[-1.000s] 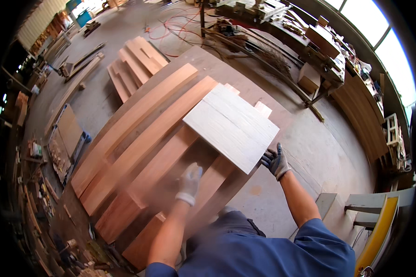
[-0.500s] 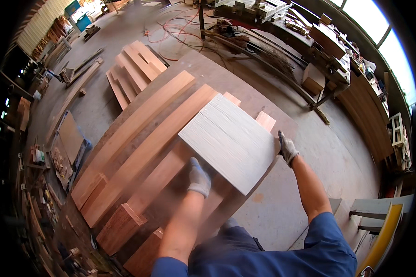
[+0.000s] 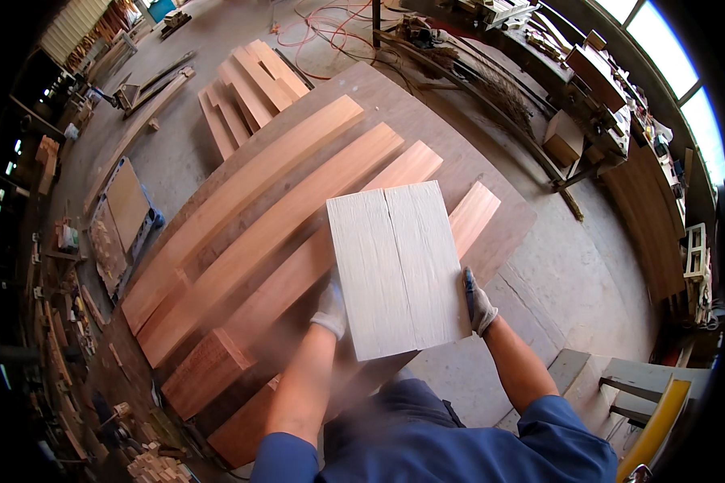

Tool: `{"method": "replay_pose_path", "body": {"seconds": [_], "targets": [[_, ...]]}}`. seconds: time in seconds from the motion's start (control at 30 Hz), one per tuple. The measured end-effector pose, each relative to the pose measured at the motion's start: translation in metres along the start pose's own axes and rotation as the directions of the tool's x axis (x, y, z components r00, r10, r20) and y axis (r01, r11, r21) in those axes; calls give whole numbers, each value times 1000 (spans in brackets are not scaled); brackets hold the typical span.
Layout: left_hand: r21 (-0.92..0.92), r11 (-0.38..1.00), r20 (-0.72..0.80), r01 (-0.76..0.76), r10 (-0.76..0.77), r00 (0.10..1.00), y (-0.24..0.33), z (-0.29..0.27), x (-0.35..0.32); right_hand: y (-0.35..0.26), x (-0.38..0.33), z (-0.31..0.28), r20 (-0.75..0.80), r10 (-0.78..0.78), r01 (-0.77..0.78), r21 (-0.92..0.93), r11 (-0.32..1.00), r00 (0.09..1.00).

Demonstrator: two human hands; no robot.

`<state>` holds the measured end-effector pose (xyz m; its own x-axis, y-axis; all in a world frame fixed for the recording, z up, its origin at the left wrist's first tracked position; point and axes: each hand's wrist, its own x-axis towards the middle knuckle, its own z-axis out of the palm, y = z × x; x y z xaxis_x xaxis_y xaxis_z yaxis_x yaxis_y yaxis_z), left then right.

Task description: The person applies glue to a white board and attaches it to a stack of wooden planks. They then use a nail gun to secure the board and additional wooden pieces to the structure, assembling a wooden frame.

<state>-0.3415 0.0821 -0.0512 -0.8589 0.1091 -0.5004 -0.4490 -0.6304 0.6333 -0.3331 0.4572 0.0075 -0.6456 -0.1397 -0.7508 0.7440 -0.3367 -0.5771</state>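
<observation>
— What did you have in your hands?

— A pale grey board (image 3: 397, 270), really two planks side by side with a dark seam running down the middle. I held it flat in front of my chest, above the near end of the tabletop (image 3: 451, 173), with its long edges running away from me.

— How were you gripping it?

— My left hand (image 3: 330, 308), in a white work glove, was on the left long edge near the bottom corner. Its fingers went under the board, so I couldn't tell how far they were closed, only that they were clamped on that edge. My right hand (image 3: 478, 303), gloved too, pressed on the right long edge, fingers closed around it with the thumb on top.

— What lay under it?

— Long reddish planks (image 3: 258, 233), lying side by side on the brown tabletop, slanting from lower left to upper right. The pale board covered part of the two planks nearest me. One short thick reddish block (image 3: 205, 372) sat at the lower left end of them.

— And further out?

— Past the far left corner of the tabletop, a stack of shorter reddish boards (image 3: 246, 92) lay on the concrete floor (image 3: 572, 266). An orange cable (image 3: 318, 28) looped across the floor beyond. To the right a cluttered workbench (image 3: 596, 97) ran along the windows. On the left sat a pallet of wood pieces (image 3: 121, 213).
</observation>
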Motion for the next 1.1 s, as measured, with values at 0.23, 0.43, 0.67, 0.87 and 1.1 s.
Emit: {"method": "replay_pose_path", "body": {"seconds": [0.23,0.43,0.67,0.87,1.1], "targets": [[148,986,5,77,-78,997,24,18,-15,-9,-13,-6,60,-73,76,-45,996,995],[601,788,104,-135,90,991,67,75,-75,-10,-41,12,-30,-256,251,-109,962,966],[-224,974,97,37,-15,995,63,49,-87,-35,-4,-20,372,-369,444,-137,886,852],[-320,912,-60,-259,253,966,138,34,-167,-61,-37,125,415,-322,416,-161,895,851],[-73,885,-401,-459,395,826,186,-136,-247,-28,-67,359,672,54,113,-202,973,738]]}}
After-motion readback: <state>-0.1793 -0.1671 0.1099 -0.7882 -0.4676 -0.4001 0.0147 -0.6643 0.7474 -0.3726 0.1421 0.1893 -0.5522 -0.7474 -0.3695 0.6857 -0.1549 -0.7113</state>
